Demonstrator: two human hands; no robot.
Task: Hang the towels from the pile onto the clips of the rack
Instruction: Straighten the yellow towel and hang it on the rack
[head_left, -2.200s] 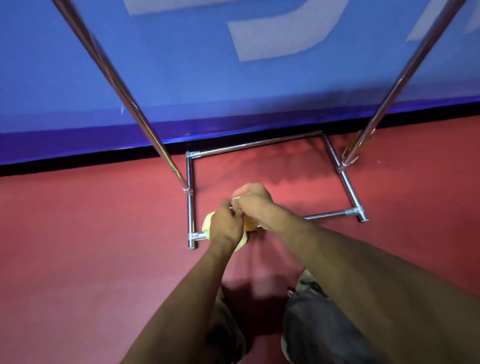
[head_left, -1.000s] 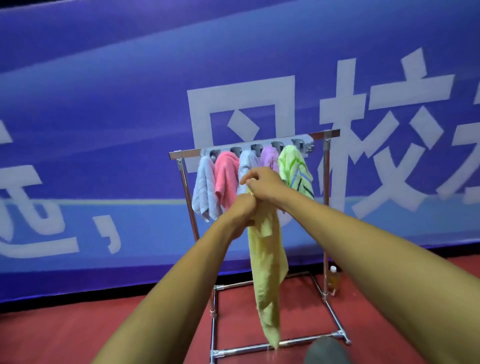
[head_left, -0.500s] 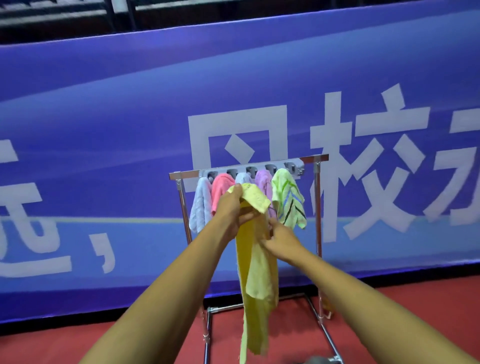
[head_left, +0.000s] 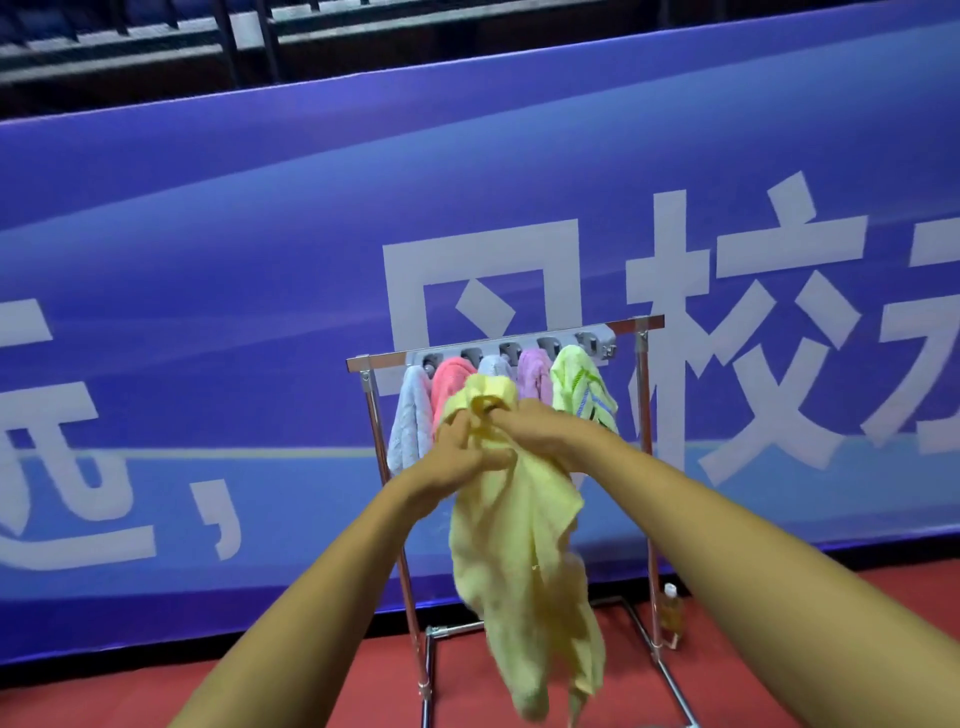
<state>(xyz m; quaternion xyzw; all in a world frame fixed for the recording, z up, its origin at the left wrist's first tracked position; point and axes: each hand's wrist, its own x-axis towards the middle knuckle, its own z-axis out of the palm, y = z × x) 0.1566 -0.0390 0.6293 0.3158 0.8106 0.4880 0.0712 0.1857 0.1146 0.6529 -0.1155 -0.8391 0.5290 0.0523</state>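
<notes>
Both left hand (head_left: 457, 462) and right hand (head_left: 540, 431) fingers (head_left: 457, 428) clutching limp yellow towel (head_left: 519, 545) (crumpled), chrome rack (head_left: 643, 395)

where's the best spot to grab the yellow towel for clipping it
Grip the towel at its bunched top corner, coming from the near side: the rest hangs limp, and only a small wad would likely fit a clip.

One wide-angle view, worn on the head, looks forward and slightly down along both outstretched arms (head_left: 322, 582) to the rack (head_left: 645, 441) standing near, a blue banner (head_left: 208, 260) behind, red floor (head_left: 104, 701) at the bottom edge.
</notes>
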